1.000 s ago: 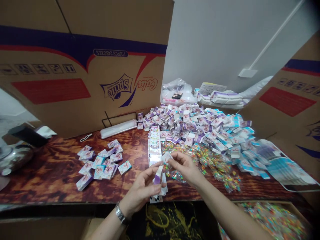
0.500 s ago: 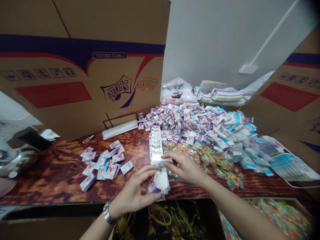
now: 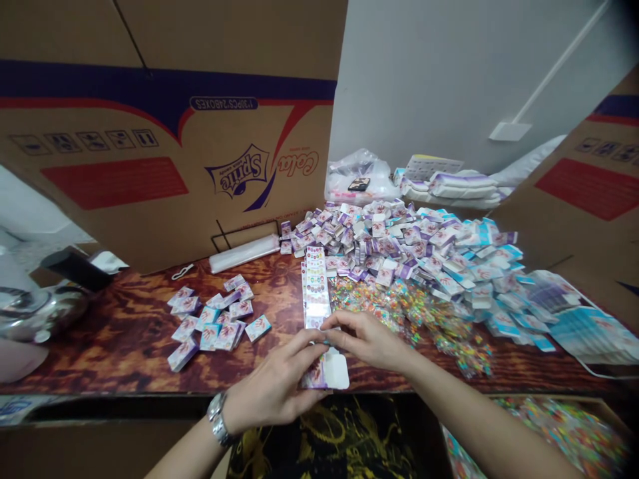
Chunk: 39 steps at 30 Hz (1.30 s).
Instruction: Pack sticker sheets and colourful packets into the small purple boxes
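My left hand (image 3: pixel 277 376) is closed around a small purple-and-white carton (image 3: pixel 337 371) near the table's front edge. The carton's white end flap stands open toward the right. Fingertips of my right hand (image 3: pixel 372 340) are pinched together just above the carton, meeting those of the left; what they hold, if anything, is hidden. Just beyond the hands lie long strips of colourful stickers (image 3: pixel 315 283). Small clear packets of multicoloured candy (image 3: pixel 399 303) spread out beside my right hand.
A large heap of small cartons (image 3: pixel 379 243) lies behind the candy. Several closed cartons (image 3: pixel 219 326) are grouped at the left. Big cardboard boxes (image 3: pixel 164 179) stand behind and at right. A metal kettle (image 3: pixel 44 313) is far left; more candy packets (image 3: pixel 559 426) fill a box below.
My right fingers have moved left and closed in against the left fingertips. The carton has turned, its open flap now pointing more to the right. The view has shifted slightly.
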Motion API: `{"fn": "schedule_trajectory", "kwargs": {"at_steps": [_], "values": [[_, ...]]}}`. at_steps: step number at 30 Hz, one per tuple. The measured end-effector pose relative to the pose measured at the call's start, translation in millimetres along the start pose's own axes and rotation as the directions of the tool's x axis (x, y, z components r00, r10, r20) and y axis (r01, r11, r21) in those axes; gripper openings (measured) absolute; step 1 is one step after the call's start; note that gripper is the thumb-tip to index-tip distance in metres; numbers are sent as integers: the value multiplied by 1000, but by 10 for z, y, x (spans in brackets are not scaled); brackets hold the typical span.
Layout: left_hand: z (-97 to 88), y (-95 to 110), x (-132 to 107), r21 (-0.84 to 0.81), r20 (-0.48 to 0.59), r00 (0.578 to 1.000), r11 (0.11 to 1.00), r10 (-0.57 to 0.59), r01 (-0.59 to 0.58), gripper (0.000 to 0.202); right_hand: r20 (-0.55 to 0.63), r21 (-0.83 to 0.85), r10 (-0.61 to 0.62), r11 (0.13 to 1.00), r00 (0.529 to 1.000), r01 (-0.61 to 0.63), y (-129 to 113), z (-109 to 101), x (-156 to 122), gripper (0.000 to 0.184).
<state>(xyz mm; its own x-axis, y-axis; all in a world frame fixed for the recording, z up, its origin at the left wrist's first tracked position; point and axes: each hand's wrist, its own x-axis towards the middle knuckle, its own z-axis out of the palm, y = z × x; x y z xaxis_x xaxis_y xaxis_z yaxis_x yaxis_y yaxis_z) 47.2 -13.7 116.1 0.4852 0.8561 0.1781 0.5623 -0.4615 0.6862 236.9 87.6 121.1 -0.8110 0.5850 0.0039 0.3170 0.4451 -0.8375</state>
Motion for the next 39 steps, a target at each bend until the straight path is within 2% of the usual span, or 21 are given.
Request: {"fn": "schedule_trajectory", "kwargs": {"at_steps": [8, 12, 16, 20, 23, 25, 28, 30, 32, 34, 39], "values": [[-17, 38, 9, -12, 18, 999, 999, -47, 47, 49, 13, 184, 56, 981, 998, -57, 112, 56, -25, 33], [-14, 46, 26, -33, 38, 998, 998, -52, 53, 46, 33, 204, 64, 976, 997, -70, 145, 71, -11, 32], [29, 16, 2, -7, 43, 998, 999, -40, 41, 57, -26, 241, 80, 968, 996, -72, 156, 98, 22, 28], [111, -34, -86, -7, -24, 999, 999, -39, 39, 59, -115, 303, 82, 952, 990, -44, 216, 112, 39, 25], [168, -52, -137, -120, -117, 986, 987, -119, 105, 54, -132, 349, 104, 936, 986, -52, 256, 129, 34, 23], [206, -60, -144, -278, -144, 972, 950, -186, 141, 52, -166, 342, 101, 939, 981, -39, 258, 150, 28, 23], [257, -75, -121, -552, -128, 955, 819, -268, 156, 49, -238, 272, 59, 962, 970, 8, 223, 180, 17, 27], [276, -87, -102, -663, -110, 944, 731, -311, 164, 49, -266, 212, 36, 977, 963, 22, 194, 197, 5, 24], [284, -95, -90, -697, -99, 940, 697, -327, 169, 48, -285, 158, 38, 987, 958, 8, 178, 215, -12, 21], [287, -101, -88, -691, -104, 942, 705, -318, 161, 48, -311, 131, 58, 991, 949, -17, 180, 237, -32, 21], [320, -104, -90, -707, -135, 944, 697, -299, 120, 49, -348, 168, 79, 986, 934, -21, 206, 286, -58, 21]]}}
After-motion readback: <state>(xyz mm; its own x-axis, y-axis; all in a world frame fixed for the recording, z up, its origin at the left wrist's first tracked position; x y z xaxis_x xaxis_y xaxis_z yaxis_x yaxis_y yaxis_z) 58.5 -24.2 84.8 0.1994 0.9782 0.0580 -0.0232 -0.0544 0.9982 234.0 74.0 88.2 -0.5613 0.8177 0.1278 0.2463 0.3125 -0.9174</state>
